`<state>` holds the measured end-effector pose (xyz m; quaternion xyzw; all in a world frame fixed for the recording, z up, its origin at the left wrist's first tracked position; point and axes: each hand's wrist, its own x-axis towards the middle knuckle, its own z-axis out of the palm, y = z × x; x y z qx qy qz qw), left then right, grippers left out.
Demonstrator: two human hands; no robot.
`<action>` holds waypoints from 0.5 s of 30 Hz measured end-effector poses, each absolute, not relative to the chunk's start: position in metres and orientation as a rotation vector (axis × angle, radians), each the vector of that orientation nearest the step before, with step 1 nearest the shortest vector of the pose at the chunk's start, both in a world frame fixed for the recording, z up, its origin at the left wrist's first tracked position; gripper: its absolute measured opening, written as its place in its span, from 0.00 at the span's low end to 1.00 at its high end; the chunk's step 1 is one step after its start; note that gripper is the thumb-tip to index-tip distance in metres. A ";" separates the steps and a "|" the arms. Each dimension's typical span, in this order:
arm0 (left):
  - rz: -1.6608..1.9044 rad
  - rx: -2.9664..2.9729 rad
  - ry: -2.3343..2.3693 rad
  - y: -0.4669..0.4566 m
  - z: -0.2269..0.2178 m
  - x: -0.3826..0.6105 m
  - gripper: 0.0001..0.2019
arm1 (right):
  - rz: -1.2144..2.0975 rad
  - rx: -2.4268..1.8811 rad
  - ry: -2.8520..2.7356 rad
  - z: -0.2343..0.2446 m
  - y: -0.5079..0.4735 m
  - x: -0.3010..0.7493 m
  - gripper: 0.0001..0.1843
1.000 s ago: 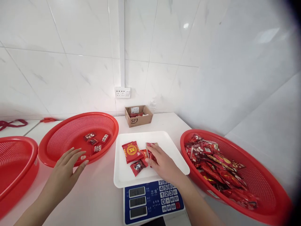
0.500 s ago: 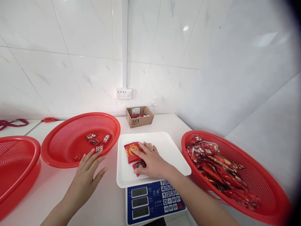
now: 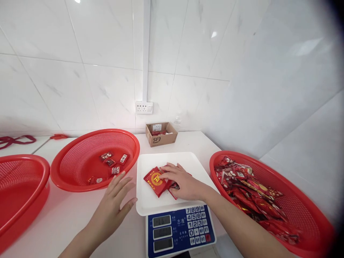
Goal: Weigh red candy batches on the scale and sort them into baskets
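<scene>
My right hand (image 3: 182, 181) lies on the white scale tray (image 3: 172, 204), its fingers curled over a few red snack packets (image 3: 157, 179), the largest with a yellow round mark. My left hand (image 3: 114, 204) hovers open, fingers stretched, just left of the tray's edge above the white counter. It holds nothing. Below the tray is the blue scale panel (image 3: 180, 231) with keypad and displays.
A red mesh basket (image 3: 80, 182) with a few small packets sits left of the scale. Another red basket (image 3: 24, 186) is at far left. A red basket (image 3: 301, 200) full of red packets is on the right. A small cardboard box (image 3: 161, 133) stands by the wall.
My left hand has moved right, from beside the left basket toward the tray's edge. My right hand has gathered the packets and shifted them leftward on the tray.
</scene>
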<state>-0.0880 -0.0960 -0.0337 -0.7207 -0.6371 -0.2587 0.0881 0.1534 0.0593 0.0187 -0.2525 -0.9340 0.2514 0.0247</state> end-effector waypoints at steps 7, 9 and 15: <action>-0.669 -2.509 -1.819 -0.074 -0.015 -0.052 0.18 | 0.809 -1.043 -2.868 0.022 0.057 0.177 0.39; -0.640 -2.578 -1.830 -0.068 -0.015 -0.047 0.19 | 0.798 -1.089 -2.847 0.021 0.057 0.182 0.40; -0.595 -2.731 -1.792 -0.062 -0.015 -0.041 0.19 | 0.860 -1.197 -2.743 0.019 0.063 0.195 0.42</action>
